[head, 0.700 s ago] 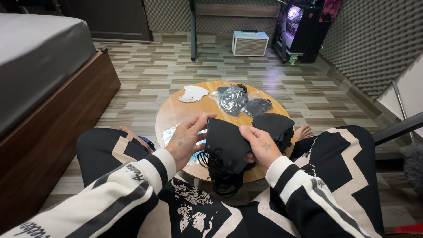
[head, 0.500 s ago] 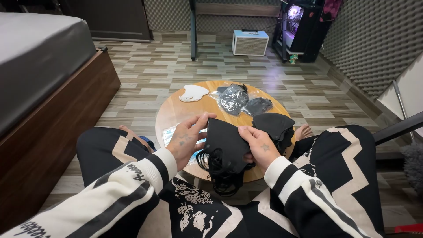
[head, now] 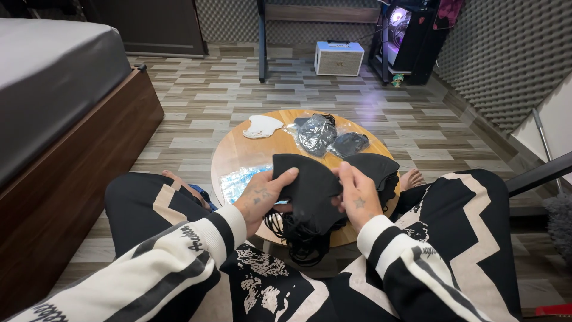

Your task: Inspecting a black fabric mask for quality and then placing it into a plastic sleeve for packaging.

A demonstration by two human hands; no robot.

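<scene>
- Over the table's near edge, I hold a black face mask (head: 311, 191) between both hands, its ear loops dangling below toward my lap.
- My left hand (head: 262, 200) pinches the mask's left side, thumb on top; my right hand (head: 357, 200) clamps the right side.
- Just behind it, a stack of black masks (head: 375, 168) sits at the right edge of the round wooden table (head: 238, 155).
- Two bagged dark masks (head: 325, 137) lie near the far edge, a white mask (head: 262, 126) at the far left.
- One clear wrapper (head: 241, 179) lies by the near left edge.
</scene>
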